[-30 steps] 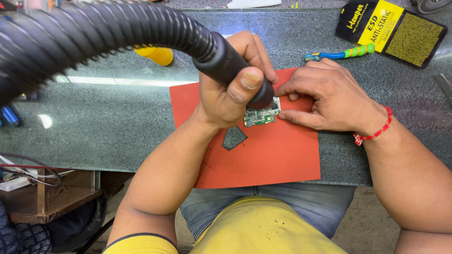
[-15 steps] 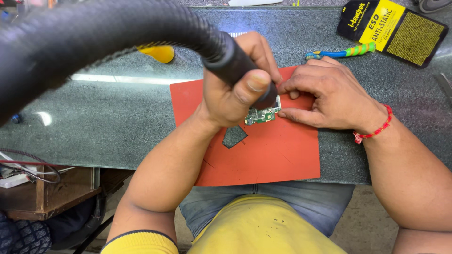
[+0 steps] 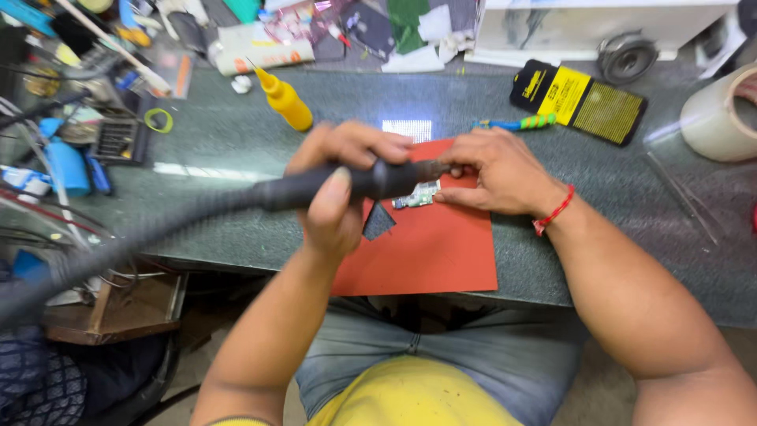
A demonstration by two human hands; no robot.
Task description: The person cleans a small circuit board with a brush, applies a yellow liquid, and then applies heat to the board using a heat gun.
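Working near the front edge of the worktop [image 3: 236,229], you have open room right of the red mat [image 3: 430,252]. Your left hand [image 3: 339,193] fingers wrap shut around the black hot-air handle [image 3: 347,185]; your right hand [image 3: 497,173] fingertips pin the small circuit board [image 3: 416,196] on the mat.

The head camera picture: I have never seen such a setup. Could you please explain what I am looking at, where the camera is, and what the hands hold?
The camera sits on a person's head and looks down at their own two bare hands; there is no robot. The left hand grips a black tool handle with a thick hose. The right hand steadies a small circuit board on a red mat. The mat lies on a dark green table. Nearby are a yellow bottle, a black and yellow package and a tape roll.
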